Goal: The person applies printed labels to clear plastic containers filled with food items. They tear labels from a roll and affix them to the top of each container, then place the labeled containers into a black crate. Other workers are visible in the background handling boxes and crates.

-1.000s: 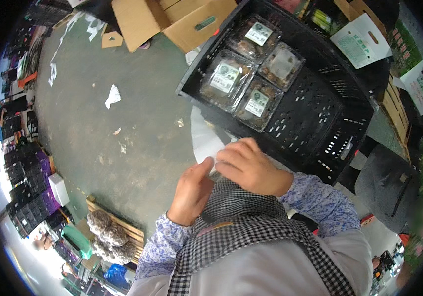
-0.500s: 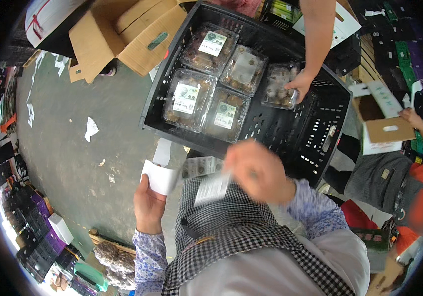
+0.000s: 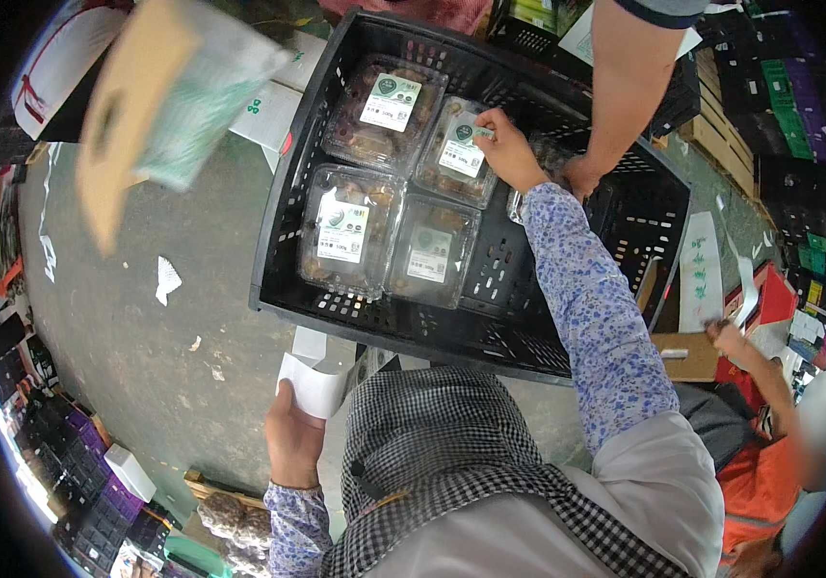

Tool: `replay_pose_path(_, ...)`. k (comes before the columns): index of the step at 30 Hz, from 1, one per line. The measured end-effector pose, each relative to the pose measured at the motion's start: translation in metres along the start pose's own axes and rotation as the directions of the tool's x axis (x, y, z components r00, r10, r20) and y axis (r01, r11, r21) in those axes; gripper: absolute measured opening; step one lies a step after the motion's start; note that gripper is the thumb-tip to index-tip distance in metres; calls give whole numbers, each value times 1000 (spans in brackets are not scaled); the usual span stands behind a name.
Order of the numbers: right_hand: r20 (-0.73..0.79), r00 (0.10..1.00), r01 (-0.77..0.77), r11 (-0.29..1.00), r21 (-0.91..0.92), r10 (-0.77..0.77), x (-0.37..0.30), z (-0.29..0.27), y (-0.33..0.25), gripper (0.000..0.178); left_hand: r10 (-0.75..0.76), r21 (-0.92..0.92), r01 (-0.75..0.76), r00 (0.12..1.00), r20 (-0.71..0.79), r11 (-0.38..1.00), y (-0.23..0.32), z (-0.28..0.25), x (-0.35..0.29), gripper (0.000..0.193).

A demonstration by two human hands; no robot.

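My left hand (image 3: 295, 445) is closed on a curled white strip of labels (image 3: 316, 387), in front of the black plastic crate (image 3: 413, 339). My right hand (image 3: 511, 152) reaches into the crate, its fingers pinched at the corner of a white and green label (image 3: 462, 144). That label lies on the lid of a clear plastic box (image 3: 471, 191). Three more clear boxes with labels surround it: one at far left (image 3: 345, 144), one at near left (image 3: 312, 265) and one nearest me (image 3: 442, 291). Their contents look brownish.
A co-worker's hand (image 3: 581, 176) holds another clear box (image 3: 546, 154) at the crate's right, partly behind my sleeve. A blurred cardboard box (image 3: 143, 106) hangs over the floor at upper left. Another person in orange (image 3: 760, 472) is at the right beside a carton flap (image 3: 687, 358).
My right hand has moved from above my lap into the crate, bringing a label onto the middle box. My left hand stays on the strip. The cardboard box at upper left has swung leftward.
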State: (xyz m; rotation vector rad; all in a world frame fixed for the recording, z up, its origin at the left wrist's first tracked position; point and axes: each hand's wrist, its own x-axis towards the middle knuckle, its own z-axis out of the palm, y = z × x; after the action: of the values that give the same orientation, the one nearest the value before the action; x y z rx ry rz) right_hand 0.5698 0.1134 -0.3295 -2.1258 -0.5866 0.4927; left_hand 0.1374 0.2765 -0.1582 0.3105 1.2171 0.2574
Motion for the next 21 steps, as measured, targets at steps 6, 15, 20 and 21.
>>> replay_pose_path(6, -16, 996, 79, 975, -207, -84, 6, 11, 3, 29, -5, 13, 5, 1000, 3, 1000, 5, 4, 5, 37)
replay_pose_path(15, -91, 996, -41, 803, -595, -17, -8, 11, -48, 46, 128, 80, -130, 991, 22, 988, 3, 41, -25, 39)
replay_pose_path(20, 290, 957, -59, 981, 183, 4, -88, -13, -157, 28, 299, 269, -322, 946, 126, 908, -6, 40, -65, 41)
replay_pose_path(21, 430, 872, 21, 895, 445, -235, -121, -16, -179, 28, 303, 295, -316, 949, 88, 902, -8, 53, -71, 41)
